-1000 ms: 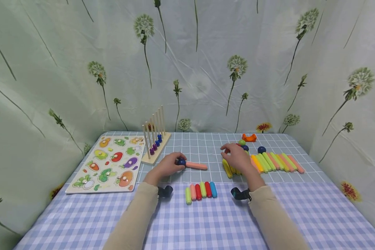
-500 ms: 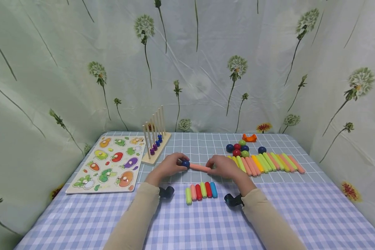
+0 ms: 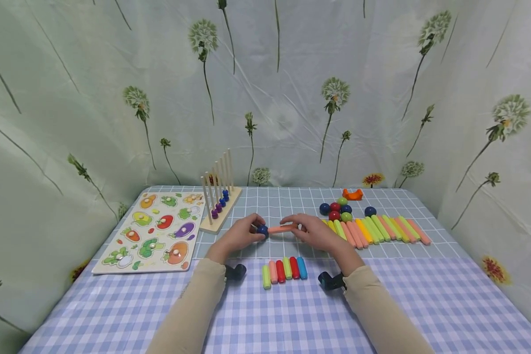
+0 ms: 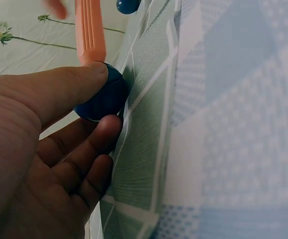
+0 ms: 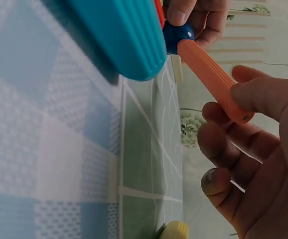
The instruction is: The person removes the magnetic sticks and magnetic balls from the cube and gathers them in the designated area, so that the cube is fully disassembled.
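My left hand [image 3: 240, 235] pinches a dark blue ball [image 4: 106, 97] between thumb and fingers, close to the grey grid cloth. An orange-pink ridged stick [image 5: 209, 74] meets the ball at one end. Its other end is pinched between the thumb and fingers of my right hand [image 3: 316, 233], slightly raised above the cloth. Whether the stick sits in a hole in the ball is hidden. Toward me lies a short row of small sticks [image 3: 288, 269] in green, pink, red and blue.
Red, green and blue balls [image 3: 334, 216] cluster at the right, behind a row of long coloured sticks [image 3: 376, 231]. An orange curved piece [image 3: 352, 194] lies farther back. To the left are a vegetable puzzle board [image 3: 152, 231] and a peg rack [image 3: 221, 211] with beads.
My right hand has come left from the long sticks and taken the free end of the orange-pink stick, which has lifted a little. The left hand and ball have shifted slightly right.
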A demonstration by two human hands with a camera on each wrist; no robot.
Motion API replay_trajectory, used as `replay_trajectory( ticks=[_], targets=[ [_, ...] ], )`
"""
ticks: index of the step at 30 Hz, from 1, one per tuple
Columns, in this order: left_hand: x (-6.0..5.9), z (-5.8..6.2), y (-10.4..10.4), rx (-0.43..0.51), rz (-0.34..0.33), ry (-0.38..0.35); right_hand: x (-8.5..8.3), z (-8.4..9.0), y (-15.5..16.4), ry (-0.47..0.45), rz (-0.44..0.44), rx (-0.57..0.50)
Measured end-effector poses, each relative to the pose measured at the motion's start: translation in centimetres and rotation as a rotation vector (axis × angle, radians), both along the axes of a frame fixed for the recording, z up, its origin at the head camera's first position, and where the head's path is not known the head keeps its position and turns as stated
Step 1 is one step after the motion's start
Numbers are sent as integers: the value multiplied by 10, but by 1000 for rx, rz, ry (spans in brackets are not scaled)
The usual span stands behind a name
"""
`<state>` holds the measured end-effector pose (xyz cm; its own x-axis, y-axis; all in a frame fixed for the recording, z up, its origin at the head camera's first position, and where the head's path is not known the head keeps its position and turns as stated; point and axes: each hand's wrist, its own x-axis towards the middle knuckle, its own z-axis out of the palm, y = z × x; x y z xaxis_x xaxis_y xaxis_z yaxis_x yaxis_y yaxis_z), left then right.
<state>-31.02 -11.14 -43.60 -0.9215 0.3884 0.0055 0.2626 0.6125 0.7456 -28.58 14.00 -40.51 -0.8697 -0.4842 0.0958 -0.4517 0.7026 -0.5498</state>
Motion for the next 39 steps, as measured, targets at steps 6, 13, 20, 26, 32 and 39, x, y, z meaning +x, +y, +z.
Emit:
replay_trajectory(
  ticks=[6,13,20,26,32,39],
  targets=[
    [0,-1,0,-3,-4,5,1,-1,0,-52,-7,50],
    [0,0,-1,-3,-7,-5,0,-2,4,-80,9,69],
    [2,0,-1,-2,-2,-13,-3,2,18,-69,-103,104],
    [2,0,0,-2,-4,9,-5,4,26,-124,-215,133],
    [2,0,1,3,5,4,-7,4,28,-173,-308,137],
    [2,0,0,-1,-6,12,-8,1,31,-131,-302,168]
  ],
)
